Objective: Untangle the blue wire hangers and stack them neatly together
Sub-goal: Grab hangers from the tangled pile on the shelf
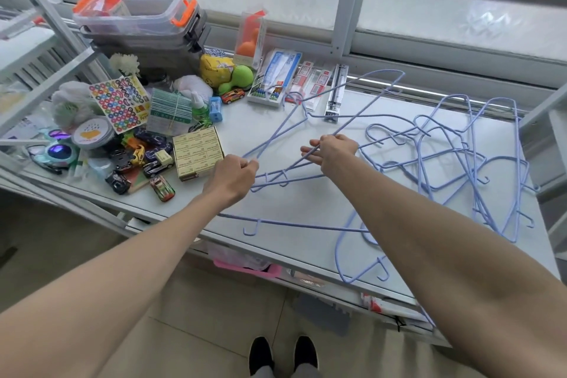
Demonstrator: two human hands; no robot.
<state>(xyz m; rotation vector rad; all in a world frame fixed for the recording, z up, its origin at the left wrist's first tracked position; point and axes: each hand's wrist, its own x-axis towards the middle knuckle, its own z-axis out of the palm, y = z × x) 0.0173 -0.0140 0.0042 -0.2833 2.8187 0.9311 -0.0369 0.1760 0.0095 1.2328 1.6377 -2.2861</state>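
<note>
Several blue wire hangers lie on the white shelf (306, 202). A tangled heap of hangers (478, 159) fills the right side. My left hand (233, 176) is closed on the left corner of a hanger (276, 139) lifted off the shelf. My right hand (329, 152) pinches the wires where that hanger crosses another long hanger (372, 93) that reaches toward the back. One more hanger (294, 225) lies flat near the front edge, partly under my arms.
Clutter fills the shelf's left part: a tan box (198, 152), toy cars (153, 163), a sticker sheet (121, 103), stacked plastic bins (141, 24), pen packs (276, 77). Metal frame posts stand at left and right. A window runs behind.
</note>
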